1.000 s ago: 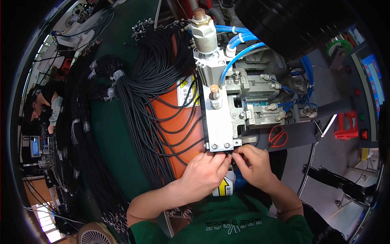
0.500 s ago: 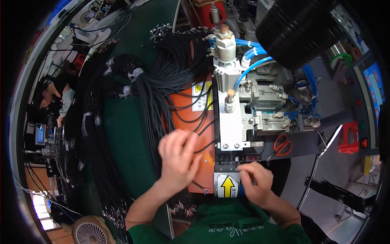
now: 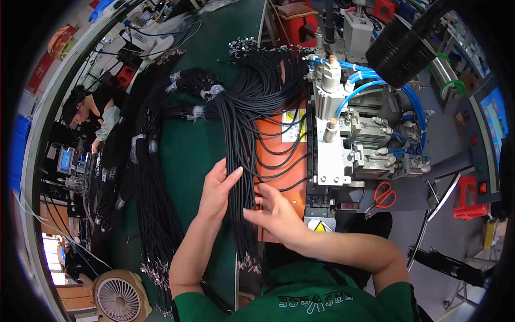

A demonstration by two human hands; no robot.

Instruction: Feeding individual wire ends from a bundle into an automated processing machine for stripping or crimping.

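Observation:
A thick bundle of black cables (image 3: 234, 134) hangs down beside the machine, tied near its top, with bare wire ends at the bottom. My left hand (image 3: 216, 189) grips its left side, the thumb lying over the cables and the fingers partly hidden behind them. On the bundle's right side is my right hand (image 3: 276, 214), its fingers curved and apart, the tips at the cables. Several single cables loop from the bundle across an orange plate (image 3: 276, 155) to the metal pneumatic machine (image 3: 328, 147).
Further cable bundles (image 3: 153, 188) lie on the green table (image 3: 185, 145) to the left. Red-handled scissors (image 3: 383, 196) rest right of the machine, near a control screen (image 3: 491, 121). A fan (image 3: 119, 298) stands at the lower left. Another person (image 3: 88, 110) works at the far left.
My right hand has left the machine's front and moved left to the cable bundle. My left hand has gone from raised over the cables to gripping them. The view has shifted.

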